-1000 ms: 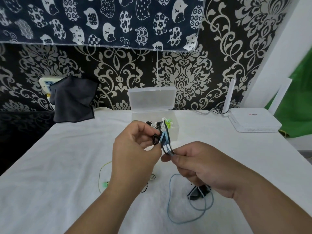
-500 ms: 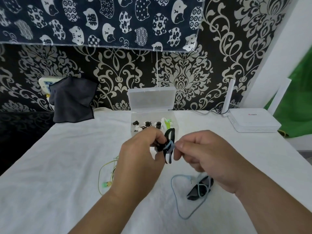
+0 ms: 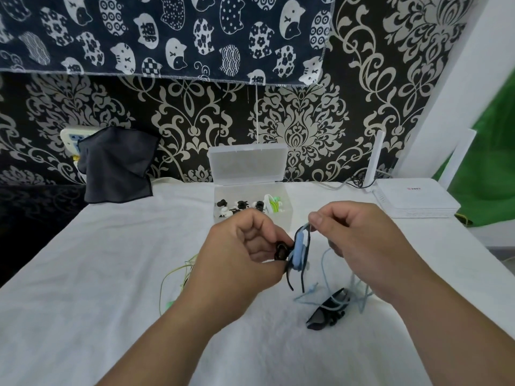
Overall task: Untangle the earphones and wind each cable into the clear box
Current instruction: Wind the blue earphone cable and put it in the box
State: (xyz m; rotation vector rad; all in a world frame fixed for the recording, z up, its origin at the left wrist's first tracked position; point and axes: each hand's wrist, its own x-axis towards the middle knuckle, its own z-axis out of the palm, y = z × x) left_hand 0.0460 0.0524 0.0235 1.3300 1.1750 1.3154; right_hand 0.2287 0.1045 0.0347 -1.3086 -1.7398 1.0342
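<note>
- Blue earphone cable (image 3: 299,247): it is up off the table between my two hands, part of it wound into a small flat bundle.
- My left hand (image 3: 245,254) is closed on that bundle. Thumb and fingers pinch it together with a black loop (image 3: 277,249) at the bundle's left edge, and two dark ends hang down below the pinch.
- My right hand (image 3: 359,246) pinches the upper end of the blue earphone cable between thumb and forefinger, just above and right of the bundle, with the other fingers curled.
- Under my right hand the loose blue length drops to the white cloth (image 3: 111,274) and trails over a dark object (image 3: 324,313); what that object is, I cannot tell.
- Down and left of my left hand a yellow-green cable (image 3: 171,277) lies loose on the cloth, partly hidden by my forearm.
- Past both hands the clear box (image 3: 288,215) stands open with its lid raised, and black, white and green earphone pieces are inside.
- Farther right is a white router (image 3: 415,199); far left hangs a dark rag (image 3: 117,165).
</note>
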